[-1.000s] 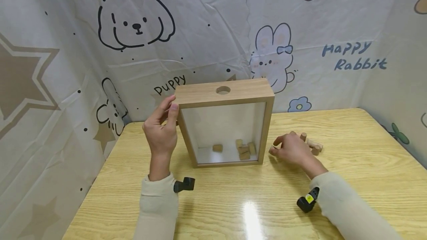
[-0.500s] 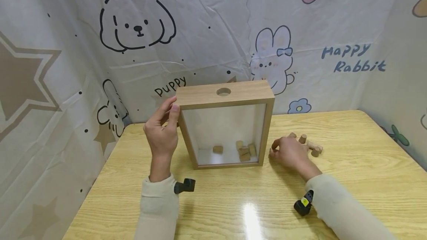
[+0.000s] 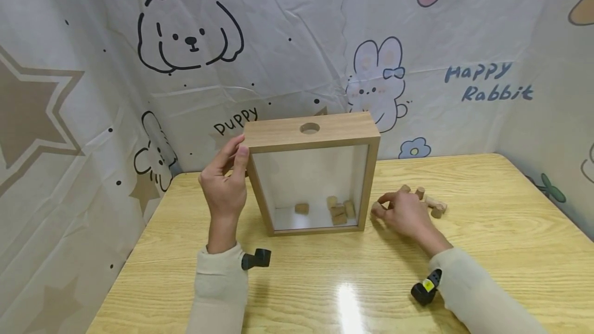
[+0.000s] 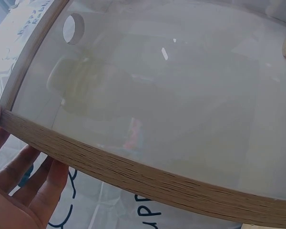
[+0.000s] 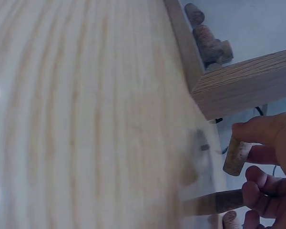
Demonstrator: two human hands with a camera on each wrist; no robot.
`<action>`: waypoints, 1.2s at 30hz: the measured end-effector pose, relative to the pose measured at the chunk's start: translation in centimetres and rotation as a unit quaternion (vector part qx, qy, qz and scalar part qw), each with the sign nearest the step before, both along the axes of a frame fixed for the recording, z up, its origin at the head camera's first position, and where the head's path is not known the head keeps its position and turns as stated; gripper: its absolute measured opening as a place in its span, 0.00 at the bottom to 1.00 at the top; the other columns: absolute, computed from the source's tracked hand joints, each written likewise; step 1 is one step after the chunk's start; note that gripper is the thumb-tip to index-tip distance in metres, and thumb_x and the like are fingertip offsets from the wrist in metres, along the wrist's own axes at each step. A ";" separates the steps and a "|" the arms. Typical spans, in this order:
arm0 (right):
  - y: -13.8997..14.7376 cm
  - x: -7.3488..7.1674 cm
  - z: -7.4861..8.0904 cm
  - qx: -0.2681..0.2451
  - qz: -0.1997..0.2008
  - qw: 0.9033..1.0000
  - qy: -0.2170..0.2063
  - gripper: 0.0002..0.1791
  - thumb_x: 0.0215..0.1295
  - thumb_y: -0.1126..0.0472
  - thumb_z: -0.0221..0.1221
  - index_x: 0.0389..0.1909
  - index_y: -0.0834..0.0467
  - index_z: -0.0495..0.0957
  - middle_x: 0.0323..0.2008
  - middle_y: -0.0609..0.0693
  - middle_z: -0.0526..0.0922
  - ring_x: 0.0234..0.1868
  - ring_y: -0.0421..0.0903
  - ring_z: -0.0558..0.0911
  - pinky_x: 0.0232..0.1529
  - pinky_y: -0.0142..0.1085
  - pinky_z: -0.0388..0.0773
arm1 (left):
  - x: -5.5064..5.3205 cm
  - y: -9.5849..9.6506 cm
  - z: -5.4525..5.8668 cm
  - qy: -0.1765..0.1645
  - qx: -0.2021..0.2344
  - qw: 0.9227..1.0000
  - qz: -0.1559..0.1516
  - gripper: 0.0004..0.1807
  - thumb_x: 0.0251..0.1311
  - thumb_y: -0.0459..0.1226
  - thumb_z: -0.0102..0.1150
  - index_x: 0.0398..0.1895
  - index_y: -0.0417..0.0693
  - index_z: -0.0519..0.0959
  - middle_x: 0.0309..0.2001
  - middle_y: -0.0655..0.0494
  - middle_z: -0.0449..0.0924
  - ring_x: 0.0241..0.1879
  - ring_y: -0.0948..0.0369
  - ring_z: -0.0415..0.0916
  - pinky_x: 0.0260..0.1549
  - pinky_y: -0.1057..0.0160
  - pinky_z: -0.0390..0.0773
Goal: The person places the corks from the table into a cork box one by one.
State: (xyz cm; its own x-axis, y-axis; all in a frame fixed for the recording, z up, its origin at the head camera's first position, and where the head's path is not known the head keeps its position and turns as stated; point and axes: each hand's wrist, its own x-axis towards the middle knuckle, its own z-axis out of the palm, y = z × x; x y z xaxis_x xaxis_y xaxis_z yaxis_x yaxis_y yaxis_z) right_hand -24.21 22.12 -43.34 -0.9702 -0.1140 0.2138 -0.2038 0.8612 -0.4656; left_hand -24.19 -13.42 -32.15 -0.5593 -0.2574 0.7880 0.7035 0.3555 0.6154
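My left hand point(image 3: 225, 184) grips the upper left corner of a shallow wooden display box point(image 3: 310, 146) with a clear front and a round hole in its top. In the left wrist view its fingertips point(image 4: 57, 174) lie against the box's wooden side. Several corks point(image 3: 340, 210) lie inside, mostly at the lower right, with one cork point(image 3: 301, 209) apart. Just right of the box, my right hand point(image 3: 405, 213) pinches a cork point(image 5: 237, 156) between thumb and finger, low over the table. Another darker cork point(image 5: 229, 201) shows beside its other fingers in the right wrist view.
Several loose corks point(image 3: 434, 204) lie on the wood-grain table point(image 3: 297, 282) beyond and right of my right hand. A white printed cloth point(image 3: 287, 66) hangs close behind the box and along both sides of the table.
My right hand has shifted slightly toward me and the box, uncovering more of the loose corks behind it. The left hand and the box stay in place.
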 end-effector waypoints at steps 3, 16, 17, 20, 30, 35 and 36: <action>0.1 0.2 0.6 -0.015 0.003 1.000 0.005 0.16 0.65 0.52 0.65 0.44 0.61 0.87 0.28 0.50 0.82 0.31 0.50 0.79 0.43 0.58 0.76 | 0.0 -0.1 0.0 -0.002 -0.001 1.000 0.002 0.11 0.67 0.31 0.62 0.50 0.41 0.86 0.47 0.52 0.86 0.40 0.58 0.84 0.41 0.67 0.81; 0.7 1.5 5.5 -0.084 0.010 0.996 0.028 0.21 0.67 0.48 0.65 0.43 0.65 0.85 0.22 0.46 0.83 0.26 0.44 0.81 0.28 0.40 0.75 | 0.0 0.0 -0.1 -0.003 0.000 1.000 0.003 0.11 0.67 0.31 0.62 0.50 0.42 0.86 0.46 0.50 0.86 0.40 0.57 0.84 0.40 0.70 0.80; 0.8 1.5 6.0 -0.084 0.008 0.996 0.034 0.21 0.67 0.48 0.65 0.43 0.64 0.85 0.23 0.46 0.84 0.28 0.45 0.81 0.29 0.40 0.76 | 0.0 0.0 -0.1 -0.004 0.002 1.000 0.002 0.11 0.67 0.31 0.62 0.50 0.42 0.86 0.46 0.50 0.86 0.40 0.57 0.84 0.40 0.70 0.80; 1.1 1.7 7.3 -0.094 0.002 0.994 0.054 0.22 0.67 0.47 0.65 0.43 0.64 0.86 0.29 0.50 0.86 0.32 0.47 0.82 0.33 0.43 0.77 | 0.0 0.1 -0.1 -0.008 0.004 1.000 0.001 0.11 0.67 0.31 0.62 0.50 0.42 0.86 0.46 0.50 0.86 0.39 0.58 0.84 0.39 0.70 0.80; 2.1 2.0 10.7 -0.146 -0.020 0.987 0.066 0.22 0.67 0.44 0.64 0.42 0.61 0.87 0.33 0.52 0.87 0.34 0.49 0.81 0.33 0.37 0.76 | -0.1 0.0 -0.1 -0.003 0.002 1.000 0.005 0.11 0.67 0.32 0.62 0.50 0.43 0.86 0.46 0.52 0.86 0.39 0.57 0.84 0.41 0.69 0.80; 2.3 2.0 11.9 -0.158 -0.027 0.985 0.061 0.25 0.67 0.42 0.63 0.46 0.62 0.86 0.36 0.54 0.86 0.37 0.49 0.81 0.34 0.34 0.75 | -0.1 0.0 -0.1 -0.008 0.000 1.000 0.006 0.11 0.67 0.32 0.62 0.50 0.43 0.86 0.47 0.53 0.86 0.39 0.57 0.84 0.40 0.69 0.80; 2.4 2.0 12.1 -0.160 -0.029 0.985 0.058 0.26 0.67 0.42 0.63 0.46 0.62 0.86 0.37 0.55 0.86 0.38 0.49 0.81 0.34 0.34 0.75 | -0.1 0.0 -0.1 -0.009 -0.001 1.000 0.007 0.11 0.68 0.33 0.62 0.51 0.43 0.86 0.47 0.53 0.86 0.39 0.58 0.84 0.40 0.68 0.80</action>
